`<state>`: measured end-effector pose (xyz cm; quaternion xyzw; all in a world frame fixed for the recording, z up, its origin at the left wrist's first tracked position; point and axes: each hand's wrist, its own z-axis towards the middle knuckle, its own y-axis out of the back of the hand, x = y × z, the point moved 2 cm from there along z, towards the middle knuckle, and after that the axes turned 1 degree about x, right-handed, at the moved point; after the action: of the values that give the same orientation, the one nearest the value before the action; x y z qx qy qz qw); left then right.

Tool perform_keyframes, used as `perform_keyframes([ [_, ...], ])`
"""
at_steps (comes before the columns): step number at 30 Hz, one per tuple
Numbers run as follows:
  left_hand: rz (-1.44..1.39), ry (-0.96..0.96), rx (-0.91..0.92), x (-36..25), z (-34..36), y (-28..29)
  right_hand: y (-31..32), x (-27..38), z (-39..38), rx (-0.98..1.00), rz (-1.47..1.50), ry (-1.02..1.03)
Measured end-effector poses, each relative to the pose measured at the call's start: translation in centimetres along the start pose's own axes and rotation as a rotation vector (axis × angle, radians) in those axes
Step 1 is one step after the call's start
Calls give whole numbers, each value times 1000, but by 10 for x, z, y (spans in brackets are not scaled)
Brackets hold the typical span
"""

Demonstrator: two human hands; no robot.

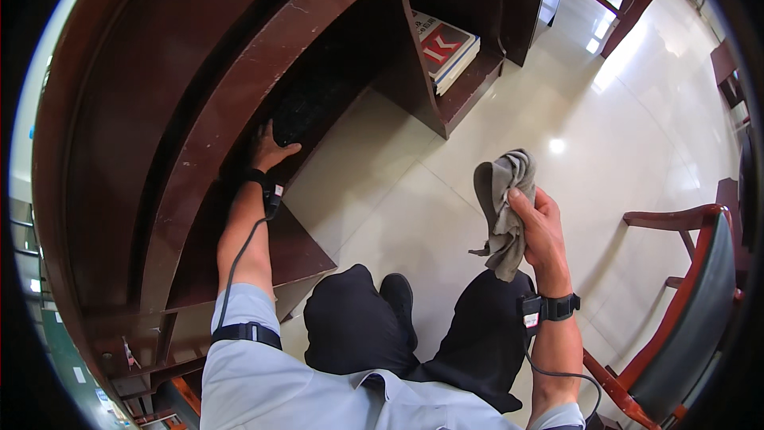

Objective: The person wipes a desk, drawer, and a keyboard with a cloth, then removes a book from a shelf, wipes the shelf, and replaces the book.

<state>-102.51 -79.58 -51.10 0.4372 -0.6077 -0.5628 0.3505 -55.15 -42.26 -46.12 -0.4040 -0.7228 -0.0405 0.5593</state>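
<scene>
Holding a crumpled grey cloth (pixel 507 219), the right hand (pixel 543 227) has its grip closed, thumb pressed on the folds and fingers curled behind them. The cloth is clear of the pale tiled floor (pixel 382 171), above the right knee, with one thin end hanging toward the left. The left hand (pixel 273 150) reaches into the shadowed recess of a dark red-brown wooden counter (pixel 203 123); its grip is loose and bare, thumb spread away from the fingers, though whether the fingertips touch the wood cannot be told in the shade. Each wrist bears a black strap with a small device and cable. Beyond the left hand, a short stack of books (pixel 447 49) lies in an open compartment. At the right stands a wooden chair (pixel 688 314) with a dark padded back, well apart from the cloth.
</scene>
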Motion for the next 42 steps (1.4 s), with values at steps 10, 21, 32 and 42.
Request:
perform_keyframes([
  [10, -107, 52, 171, 6, 9, 34, 10, -19, -2, 20, 56, -42],
  [21, 11, 63, -72, -56, -70, 28, -25, -12, -12, 149, 38, -91],
  [32, 466, 131, -68, -62, -163, 5, -37, 3, -25, 284, 67, -102],
  [42, 252, 91, -110, -114, -177, 64, -33, -5, -28, 263, 55, -118],
])
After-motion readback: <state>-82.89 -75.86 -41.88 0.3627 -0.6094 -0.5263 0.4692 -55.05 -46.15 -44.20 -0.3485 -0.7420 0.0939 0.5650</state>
